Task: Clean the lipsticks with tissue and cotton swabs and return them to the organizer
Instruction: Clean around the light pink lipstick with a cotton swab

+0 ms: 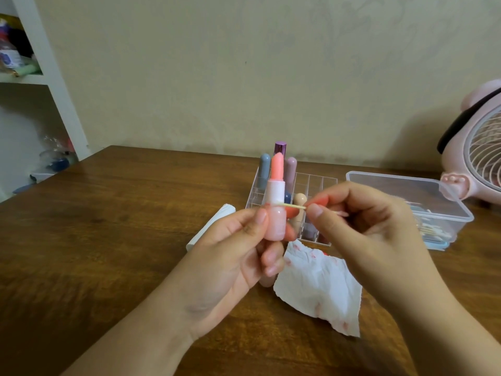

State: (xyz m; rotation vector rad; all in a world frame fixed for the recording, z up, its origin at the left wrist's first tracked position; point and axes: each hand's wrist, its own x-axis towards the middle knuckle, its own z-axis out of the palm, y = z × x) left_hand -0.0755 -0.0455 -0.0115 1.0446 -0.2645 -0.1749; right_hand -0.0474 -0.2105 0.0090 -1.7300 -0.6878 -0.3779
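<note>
My left hand (238, 256) grips an uncapped pink lipstick (276, 204) upright, its coral bullet extended. My right hand (360, 226) pinches a cotton swab (294, 206) whose tip touches the lipstick's collar. A stained white tissue (320, 289) lies on the table below my hands. Behind the lipstick stands the clear organizer (311, 183) holding several capped lipsticks, among them a blue-grey one (264, 172), a mauve one (291, 169) and a purple-topped one (280, 147).
A clear plastic box (406, 185) with cotton swabs inside sits at the right, beside a pink desk fan (479, 147). A white folded tissue pack (214, 223) lies left of the organizer. A white shelf (48, 77) stands at the far left.
</note>
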